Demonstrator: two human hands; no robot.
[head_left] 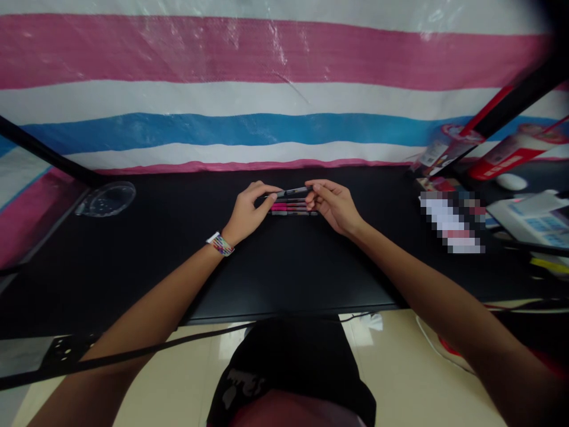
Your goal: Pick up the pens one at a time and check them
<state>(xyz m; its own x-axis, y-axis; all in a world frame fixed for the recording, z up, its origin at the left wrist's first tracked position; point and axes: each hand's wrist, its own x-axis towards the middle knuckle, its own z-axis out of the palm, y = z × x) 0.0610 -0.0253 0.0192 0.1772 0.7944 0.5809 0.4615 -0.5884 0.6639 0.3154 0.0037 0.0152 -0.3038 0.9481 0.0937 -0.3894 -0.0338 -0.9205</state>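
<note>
Between my two hands a slim pen (293, 192) with a dark and grey barrel is held level, just above the table. My left hand (249, 207) pinches its left end between thumb and fingers. At the other end, my right hand (334, 204) grips it with thumb and forefinger. Below the held pen, several more pens (287, 207) lie side by side on the black table, some with pink parts and some dark. Their ends are partly hidden by my fingers. A patterned band with a white piece circles my left wrist.
A clear plastic lid (106, 199) lies at the table's left. On the right stand a clear cup (444, 148) with a red straw and a red-and-white cup (518, 153), near a white mouse (511, 181). A striped sheet (284, 127) hangs behind the black table (284, 273).
</note>
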